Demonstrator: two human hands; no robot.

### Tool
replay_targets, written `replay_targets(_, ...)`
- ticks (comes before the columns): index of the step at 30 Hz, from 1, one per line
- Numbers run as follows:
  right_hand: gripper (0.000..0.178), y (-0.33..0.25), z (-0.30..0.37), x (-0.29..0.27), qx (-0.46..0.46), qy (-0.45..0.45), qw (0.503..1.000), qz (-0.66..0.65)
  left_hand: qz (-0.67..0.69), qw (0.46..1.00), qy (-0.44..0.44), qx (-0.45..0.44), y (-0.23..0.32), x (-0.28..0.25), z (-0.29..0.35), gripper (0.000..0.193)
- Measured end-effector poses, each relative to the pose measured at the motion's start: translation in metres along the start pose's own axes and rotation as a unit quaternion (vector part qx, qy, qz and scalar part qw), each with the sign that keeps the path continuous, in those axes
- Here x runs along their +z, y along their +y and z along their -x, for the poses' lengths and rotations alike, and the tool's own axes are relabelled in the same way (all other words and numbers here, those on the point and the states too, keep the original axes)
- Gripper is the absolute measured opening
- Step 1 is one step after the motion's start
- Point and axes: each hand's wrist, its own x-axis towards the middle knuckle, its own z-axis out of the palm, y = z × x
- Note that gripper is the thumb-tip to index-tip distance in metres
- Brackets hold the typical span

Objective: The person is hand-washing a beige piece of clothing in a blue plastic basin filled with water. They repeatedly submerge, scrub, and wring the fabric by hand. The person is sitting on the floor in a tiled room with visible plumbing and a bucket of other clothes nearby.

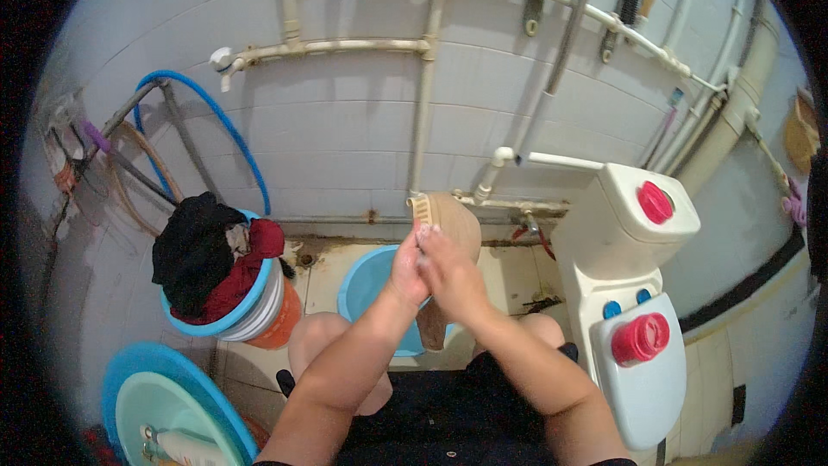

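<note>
Both hands, left [407,271] and right [455,280], meet in front of me with fingers curled inward, nearly closed around a tan cloth-like piece [455,217]; white froth clings between them, and the fingertips are too hidden for me to tell how each one presses. The piece hangs over the right part of a smooth, round plastic blue basin [366,276], which stands on the tiled floor [503,278] near its wall-side edge. Above the fingers it looks soft and matt, rounded at the right, with a paler, ribbed strip along its upper left; below them a darker brown end droops.

From my view, the forearms cover much of the basin and bare knees flank it. Left of it, limp black and dark red clothes [198,259] heap over a blue rim atop a white and orange bucket stack [274,318]. At the floor's lower left, a mint-green basin [142,393] sits inside a larger blue one, holding a white bottle [190,446]. A glossy toilet [604,237] closes off the right, a ridged red container [640,338] on its lid. Pipes [423,121] line the glazed wall tiles behind.
</note>
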Motion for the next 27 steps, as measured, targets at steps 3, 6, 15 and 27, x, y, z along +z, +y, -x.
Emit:
replay_targets(3, 0.048, 0.018, -0.012, 0.02, -0.085, -0.033, 0.985, 0.146, -0.116, 0.969, 0.186, 0.111, -0.004, 0.001, 0.005, 0.04)
replay_targets(6, 0.052, 0.037, -0.049, 0.023, -0.057, -0.025, 0.987, 0.148, -0.119, 0.977, 0.168, 0.052, -0.011, 0.024, 0.008, 0.044)
replay_targets(15, 0.057, 0.015, -0.013, 0.05, -0.084, -0.11, 0.988, 0.07, -0.153, 0.963, 0.207, 0.077, 0.038, -0.007, 0.02, 0.041)
replay_targets(27, 0.033, 0.08, -0.046, 0.035, 0.2, -0.145, 0.932, -0.266, -0.578, 0.791, 0.191, -0.064, 0.045, -0.017, 0.031, 0.035)
